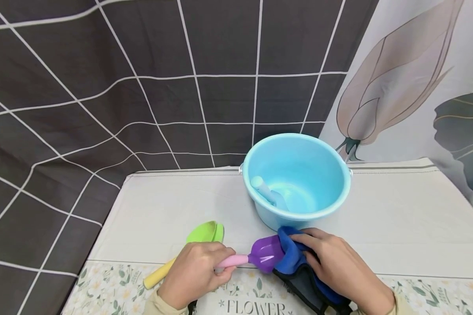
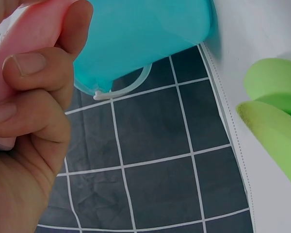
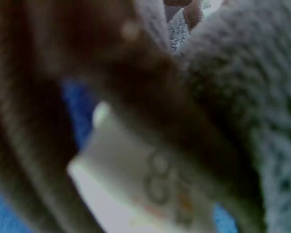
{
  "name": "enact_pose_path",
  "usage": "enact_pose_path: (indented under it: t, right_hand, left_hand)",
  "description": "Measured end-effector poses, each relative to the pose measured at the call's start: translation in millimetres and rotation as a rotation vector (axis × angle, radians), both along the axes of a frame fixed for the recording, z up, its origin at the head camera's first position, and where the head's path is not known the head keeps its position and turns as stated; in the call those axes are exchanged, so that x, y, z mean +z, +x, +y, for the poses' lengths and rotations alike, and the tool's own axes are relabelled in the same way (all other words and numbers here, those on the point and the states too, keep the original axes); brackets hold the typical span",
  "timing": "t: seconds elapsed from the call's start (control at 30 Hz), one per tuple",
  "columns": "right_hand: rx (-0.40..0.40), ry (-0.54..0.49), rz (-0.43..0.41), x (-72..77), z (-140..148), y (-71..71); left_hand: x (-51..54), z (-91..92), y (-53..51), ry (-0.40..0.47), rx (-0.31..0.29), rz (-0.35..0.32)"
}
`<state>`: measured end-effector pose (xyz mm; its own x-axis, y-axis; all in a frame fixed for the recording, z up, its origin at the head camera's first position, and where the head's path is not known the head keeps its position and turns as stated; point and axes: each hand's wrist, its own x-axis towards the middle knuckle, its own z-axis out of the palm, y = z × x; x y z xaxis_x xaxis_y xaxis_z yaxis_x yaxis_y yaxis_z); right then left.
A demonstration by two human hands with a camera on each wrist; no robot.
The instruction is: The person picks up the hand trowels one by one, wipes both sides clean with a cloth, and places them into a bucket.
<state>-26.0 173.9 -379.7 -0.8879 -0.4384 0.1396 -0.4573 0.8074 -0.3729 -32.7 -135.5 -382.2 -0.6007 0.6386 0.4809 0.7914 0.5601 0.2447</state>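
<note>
In the head view my left hand (image 1: 197, 271) grips the pink handle (image 2: 36, 36) of a toy shovel, whose purple blade (image 1: 266, 253) points right. My right hand (image 1: 339, 262) holds a bunched blue cloth (image 1: 289, 256) with a dark grey side and black edging. The cloth lies against the far end of the blade and hides its tip. Close up and blurred in the right wrist view are grey fuzzy fabric (image 3: 276, 97) and a white label (image 3: 136, 179) with print. Behind the hands stands a light blue bucket (image 1: 299, 168).
Inside the bucket leans a light blue handled tool (image 1: 262, 187). Left of it on the white tabletop (image 1: 161, 210) lies a green toy shovel (image 1: 202, 232) with a yellow handle (image 1: 157, 275), partly behind my left hand. A dark gridded curtain (image 1: 220, 96) hangs behind.
</note>
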Motion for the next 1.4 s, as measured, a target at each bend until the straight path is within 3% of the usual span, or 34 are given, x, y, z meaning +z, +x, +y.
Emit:
enact_pose_path:
  t: [0.2,0.63,0.77,0.93,1.1,1.4]
  right_hand:
    - [-0.004,0.036,0.039,3.1,2.6,2.5]
    - [-0.008,-0.015,0.113,13.2,4.1,9.0]
    - [-0.004,-0.03,0.125,17.5,3.2,11.4]
    - [0.046,-0.064,0.204,20.7,2.7,13.9]
    - [0.126,-0.146,0.287,20.9,0.1,14.9]
    - [0.157,-0.387,0.404,13.2,-15.8,19.3]
  left_hand:
    - [1.2,-2.2,0.3,0.009,0.008,-0.011]
    - [-0.2,-0.6,-1.2,0.002,0.01,-0.057]
    - [-1.7,0.3,-1.8,-0.002,0.008,-0.037]
    - [-3.3,1.8,-2.3,-0.009,0.003,-0.011]
    - [-4.1,5.3,-1.8,-0.035,0.018,-0.018]
    - [-7.7,13.6,0.4,-0.062,0.067,-0.047]
